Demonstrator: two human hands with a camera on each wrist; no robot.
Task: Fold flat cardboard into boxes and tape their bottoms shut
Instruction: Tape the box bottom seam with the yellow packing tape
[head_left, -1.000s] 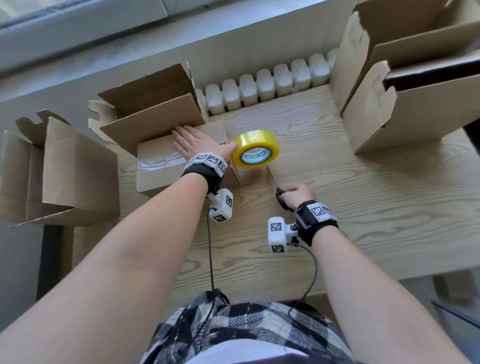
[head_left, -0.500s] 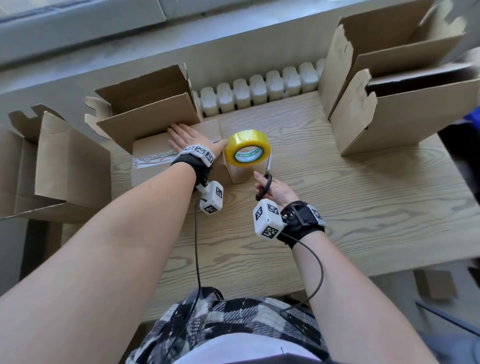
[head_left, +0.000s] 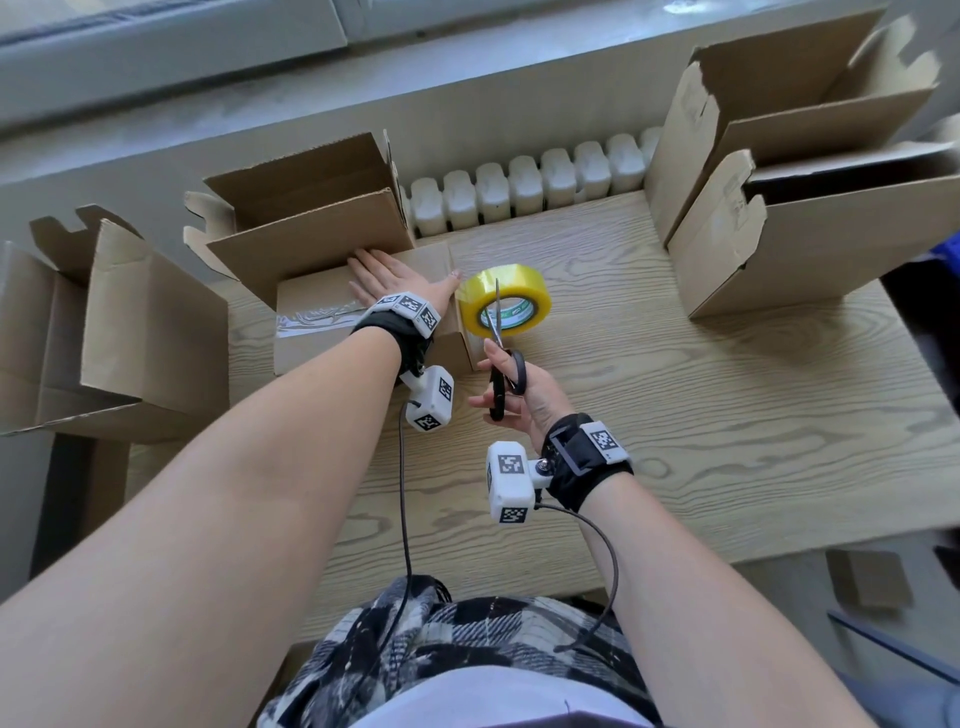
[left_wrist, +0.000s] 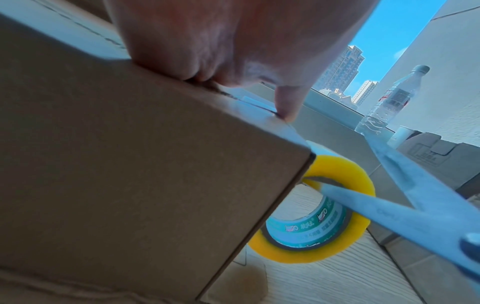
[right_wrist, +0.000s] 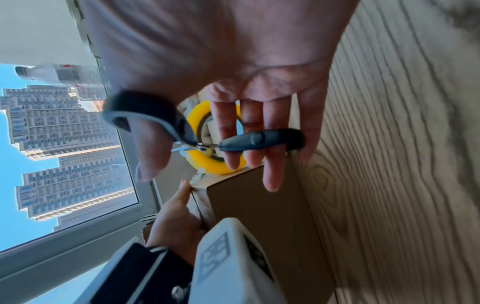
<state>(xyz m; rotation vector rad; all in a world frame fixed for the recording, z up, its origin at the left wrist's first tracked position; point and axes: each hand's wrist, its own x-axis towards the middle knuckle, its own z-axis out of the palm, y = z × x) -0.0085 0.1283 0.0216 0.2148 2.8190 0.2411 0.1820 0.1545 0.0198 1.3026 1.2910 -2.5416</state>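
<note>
A cardboard box (head_left: 322, 338) lies bottom up on the wooden table (head_left: 675, 415), with clear tape along its seam. My left hand (head_left: 395, 280) lies flat on it, fingers straight, and the thumb presses the tape at the box's right edge (left_wrist: 285, 115). A yellow tape roll (head_left: 511, 304) stands just right of the box, joined to it by a short strip. My right hand (head_left: 524, 400) holds black-handled scissors (head_left: 501, 364) with thumb and fingers through the loops. The blades (left_wrist: 389, 216) are parted and point at the strip beside the roll (left_wrist: 337, 174).
An open folded box (head_left: 104, 338) stands at the left table edge and another (head_left: 311, 208) behind the taped one. Two bigger boxes (head_left: 805, 234) fill the back right. A white radiator (head_left: 530, 182) runs along the far edge. A water bottle (left_wrist: 397, 96) stands on the sill.
My right hand has lifted the scissors off the table, turned them blades forward and brought them up to the tape roll. The left hand has stayed pressed on the box.
</note>
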